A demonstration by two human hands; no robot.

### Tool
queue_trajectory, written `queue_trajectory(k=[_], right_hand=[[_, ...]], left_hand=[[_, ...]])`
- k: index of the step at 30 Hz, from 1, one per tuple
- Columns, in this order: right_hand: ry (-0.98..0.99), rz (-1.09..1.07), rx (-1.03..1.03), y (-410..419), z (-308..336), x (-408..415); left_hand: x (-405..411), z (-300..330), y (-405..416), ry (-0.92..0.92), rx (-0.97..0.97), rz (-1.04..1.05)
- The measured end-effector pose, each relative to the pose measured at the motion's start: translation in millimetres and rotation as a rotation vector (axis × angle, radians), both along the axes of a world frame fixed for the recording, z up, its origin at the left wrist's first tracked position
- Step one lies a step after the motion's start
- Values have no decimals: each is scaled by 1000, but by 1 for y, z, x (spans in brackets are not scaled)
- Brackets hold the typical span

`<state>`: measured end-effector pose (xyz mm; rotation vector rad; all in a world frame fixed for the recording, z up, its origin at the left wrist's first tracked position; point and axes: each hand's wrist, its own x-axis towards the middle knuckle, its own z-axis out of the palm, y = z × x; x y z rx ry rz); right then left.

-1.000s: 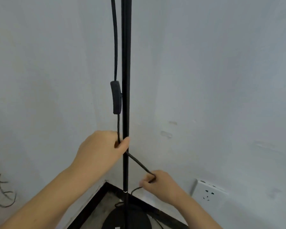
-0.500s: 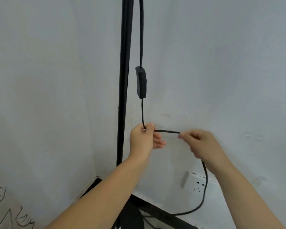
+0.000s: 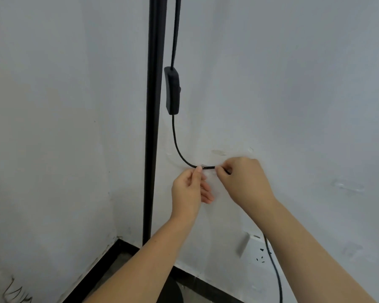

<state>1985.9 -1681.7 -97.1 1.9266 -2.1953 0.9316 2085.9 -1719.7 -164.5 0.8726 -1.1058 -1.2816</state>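
Both hands had drawn closer together since half a second before, so that only a short stretch of the cord showed between them. That one black cord hung down the right-hand wall, just right of the room's corner, curved under its single inline switch and ran level into the hands. The left hand pinched it between thumb and forefinger, the other fingers loosely out below. The right hand held it in a narrow pinch with the fingers curled over it. A small pale glint on the cord by the left thumb was too small to make out.

Past the right hand the cord was hidden behind hand and forearm. It came out again below the forearm, crossed the one white wall socket and ran off the bottom edge. Its upper end was cut off at the top edge.

One black lamp pole stood in the corner just left of the switch, its top cut off and its foot hidden behind the left forearm. Part of a dark round base showed between the forearms.
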Motion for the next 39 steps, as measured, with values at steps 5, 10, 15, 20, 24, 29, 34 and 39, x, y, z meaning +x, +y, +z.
queue_trajectory(k=[5, 10, 15, 20, 24, 29, 34, 39], right_hand=[[-55, -25, -28, -3, -2, -2], [-470, 1, 105, 14, -20, -21], [-888, 115, 337, 25, -49, -27], [-844, 183, 668, 58, -50, -66], [-823, 70, 643, 102, -35, -112], [-650, -173, 379, 152, 0, -148], [-234, -303, 35, 149, 34, -145], [37, -414, -49, 134, 42, -139]], left_hand=[[-3, -2, -4, 162, 33, -183], [5, 0, -9, 210, 63, -263], [8, 2, -9, 147, 45, -203], [-11, -11, 16, -103, -31, -190], [-39, -12, 38, -171, -13, -370], [-79, 0, 54, -71, 121, -442], [-97, 14, 62, 0, 171, -456], [-106, 19, 63, 56, 169, -430]])
